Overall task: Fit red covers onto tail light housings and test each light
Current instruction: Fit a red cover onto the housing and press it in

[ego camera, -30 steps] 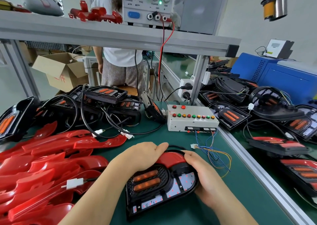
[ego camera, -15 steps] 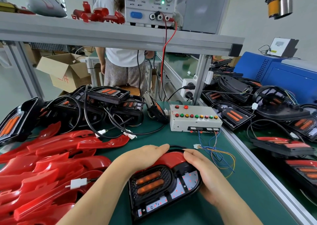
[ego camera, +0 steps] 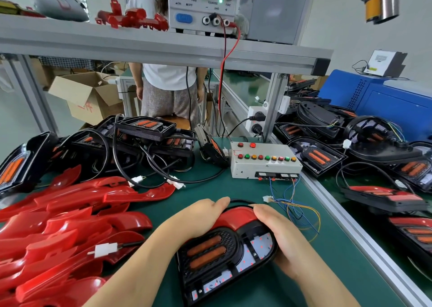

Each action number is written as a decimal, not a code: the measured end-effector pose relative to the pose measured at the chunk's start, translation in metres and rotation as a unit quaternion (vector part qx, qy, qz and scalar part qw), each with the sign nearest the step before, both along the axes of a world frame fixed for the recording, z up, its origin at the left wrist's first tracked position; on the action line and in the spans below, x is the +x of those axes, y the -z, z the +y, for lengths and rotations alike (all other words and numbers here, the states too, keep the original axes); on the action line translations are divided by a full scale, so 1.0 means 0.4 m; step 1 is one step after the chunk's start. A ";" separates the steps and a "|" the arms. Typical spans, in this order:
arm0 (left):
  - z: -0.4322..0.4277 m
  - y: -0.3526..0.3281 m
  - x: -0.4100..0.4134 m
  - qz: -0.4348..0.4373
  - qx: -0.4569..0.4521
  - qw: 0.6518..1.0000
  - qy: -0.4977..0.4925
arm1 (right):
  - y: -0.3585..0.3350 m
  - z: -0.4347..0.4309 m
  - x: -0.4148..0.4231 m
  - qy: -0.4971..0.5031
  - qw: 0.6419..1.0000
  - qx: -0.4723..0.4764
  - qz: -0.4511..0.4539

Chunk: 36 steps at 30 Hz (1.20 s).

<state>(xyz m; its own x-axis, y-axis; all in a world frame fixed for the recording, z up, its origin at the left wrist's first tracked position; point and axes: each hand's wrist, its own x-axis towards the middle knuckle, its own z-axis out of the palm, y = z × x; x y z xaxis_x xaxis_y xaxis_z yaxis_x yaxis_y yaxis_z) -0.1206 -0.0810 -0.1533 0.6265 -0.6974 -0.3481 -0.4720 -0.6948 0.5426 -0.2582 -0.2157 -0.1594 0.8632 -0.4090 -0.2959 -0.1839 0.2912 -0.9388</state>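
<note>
While the tail light housing (ego camera: 210,260) lies on the green bench (ego camera: 339,248) straight before the person, its long axis running away from them and the red cover (ego camera: 236,217) at its far end, the left hand (ego camera: 201,217) and right hand (ego camera: 280,234) curl round that end from either side, equally near, pressing the cover.

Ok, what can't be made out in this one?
Head view:
- red cover ends: under left hand and right hand, so seating is unclear.
- right hand's fingertips: behind the tail light housing rim.
- power supply upper panel: cut off by the top edge.
</note>
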 end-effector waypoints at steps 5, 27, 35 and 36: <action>0.007 -0.005 -0.005 -0.034 0.004 0.999 0.006 | -0.008 0.001 0.009 0.006 1.000 0.000 -0.004; 0.008 -0.025 -0.026 -0.180 0.079 0.978 0.063 | -0.021 0.009 0.020 0.018 1.000 0.000 0.004; 0.015 -0.032 -0.037 -0.244 0.103 0.959 0.097 | -0.039 -0.001 0.017 -0.042 0.993 -0.104 0.044; 0.012 -0.031 -0.040 -0.254 0.102 0.957 0.100 | -0.048 -0.009 0.017 -0.050 0.985 -0.155 0.059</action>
